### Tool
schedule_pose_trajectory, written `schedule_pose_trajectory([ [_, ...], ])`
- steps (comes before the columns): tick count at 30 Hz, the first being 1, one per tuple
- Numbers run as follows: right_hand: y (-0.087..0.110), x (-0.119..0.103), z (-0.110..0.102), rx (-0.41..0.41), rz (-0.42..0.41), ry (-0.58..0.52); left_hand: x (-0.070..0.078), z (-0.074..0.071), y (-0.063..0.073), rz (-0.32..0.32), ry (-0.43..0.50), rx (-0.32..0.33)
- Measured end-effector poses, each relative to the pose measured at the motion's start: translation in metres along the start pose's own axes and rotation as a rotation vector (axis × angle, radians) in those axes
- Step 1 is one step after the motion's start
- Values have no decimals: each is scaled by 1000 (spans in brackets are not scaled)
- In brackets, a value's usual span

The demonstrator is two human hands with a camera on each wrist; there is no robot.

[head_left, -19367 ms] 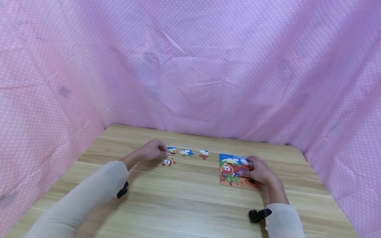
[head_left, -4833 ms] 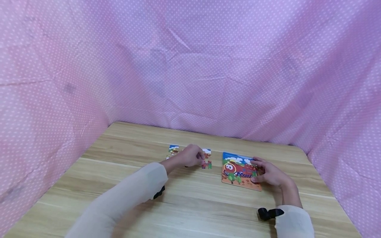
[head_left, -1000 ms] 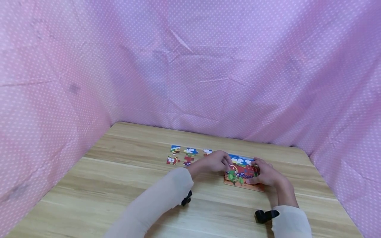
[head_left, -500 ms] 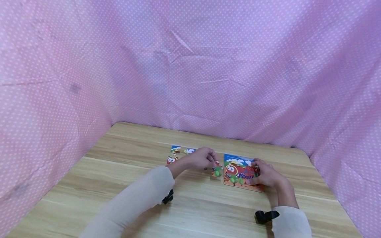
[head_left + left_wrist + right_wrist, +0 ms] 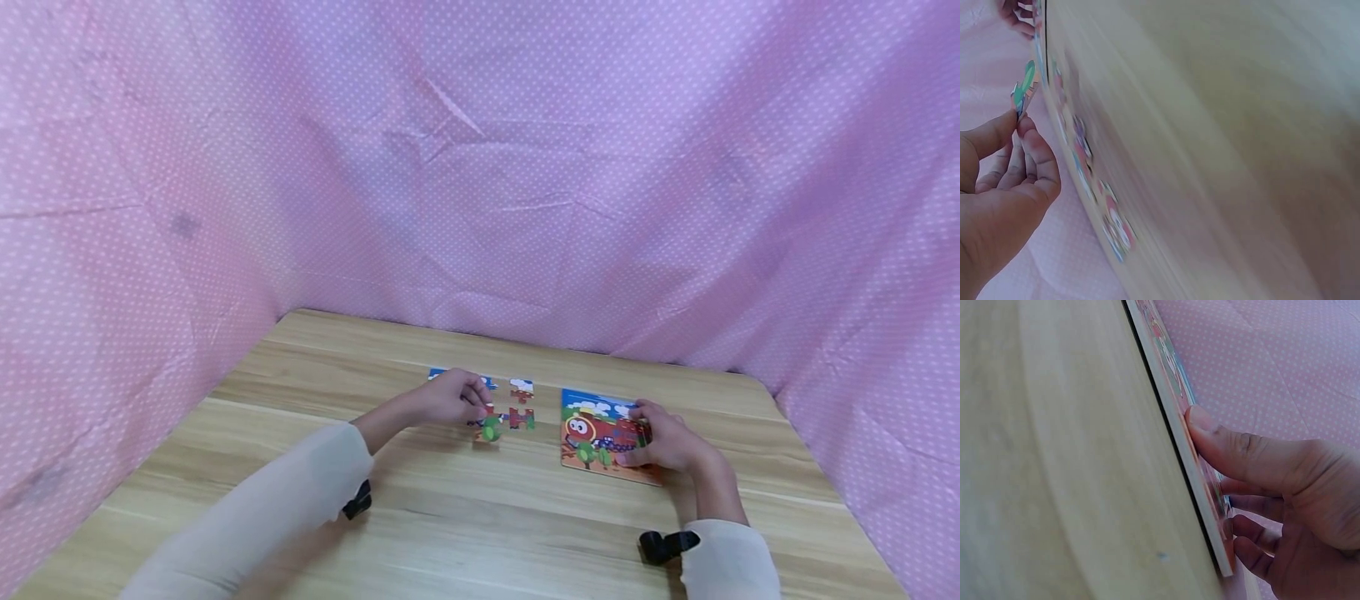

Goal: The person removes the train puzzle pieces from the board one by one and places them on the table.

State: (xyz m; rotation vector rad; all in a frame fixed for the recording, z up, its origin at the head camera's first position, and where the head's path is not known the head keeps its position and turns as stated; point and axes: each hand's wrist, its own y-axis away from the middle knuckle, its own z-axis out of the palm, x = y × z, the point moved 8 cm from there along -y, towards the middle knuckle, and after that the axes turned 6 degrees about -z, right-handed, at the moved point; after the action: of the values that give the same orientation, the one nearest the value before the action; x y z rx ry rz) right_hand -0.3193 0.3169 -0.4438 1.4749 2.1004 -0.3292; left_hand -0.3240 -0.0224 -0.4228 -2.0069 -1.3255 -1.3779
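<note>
In the head view my left hand point(image 5: 453, 396) pinches a jigsaw piece point(image 5: 491, 429) between thumb and fingers, over the loose pieces. The piece shows a green tree on orange ground; in the left wrist view the same piece point(image 5: 1024, 90) is held on edge, above the table. My right hand point(image 5: 671, 437) rests at the right side of the square picture puzzle point(image 5: 576, 458), which shows a red caterpillar with big eyes. The right wrist view has the right thumb point(image 5: 1207, 428) touching the puzzle's face, the other fingers loosely bent along it.
Loose pieces lie in rows left of the puzzle: a cloud piece point(image 5: 522, 387), a red piece point(image 5: 522, 419) and others partly behind the left hand. The wooden table point(image 5: 480, 517) ends at a pink dotted curtain point(image 5: 510, 208).
Over the last second my left hand has carried the tree piece leftward, from over the puzzle to the loose pieces. The right hand stays put. Since the oldest frame, more loose pieces lie in the rows.
</note>
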Motion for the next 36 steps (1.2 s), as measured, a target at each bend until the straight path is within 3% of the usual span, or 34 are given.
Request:
schedule_pose_trajectory([
  [10, -2, 6, 1, -1, 20, 9, -25, -25, 28, -21, -38, 31],
  [22, -2, 8, 2, 6, 37, -12, -53, -44, 52, -83, -31, 36],
  [30, -1, 7, 1, 7, 30, -11, -58, -51, 58, -49, -63, 33],
  [36, 0, 4, 0, 0, 32, -15, -57, -49, 56, 20, -165, 26],
])
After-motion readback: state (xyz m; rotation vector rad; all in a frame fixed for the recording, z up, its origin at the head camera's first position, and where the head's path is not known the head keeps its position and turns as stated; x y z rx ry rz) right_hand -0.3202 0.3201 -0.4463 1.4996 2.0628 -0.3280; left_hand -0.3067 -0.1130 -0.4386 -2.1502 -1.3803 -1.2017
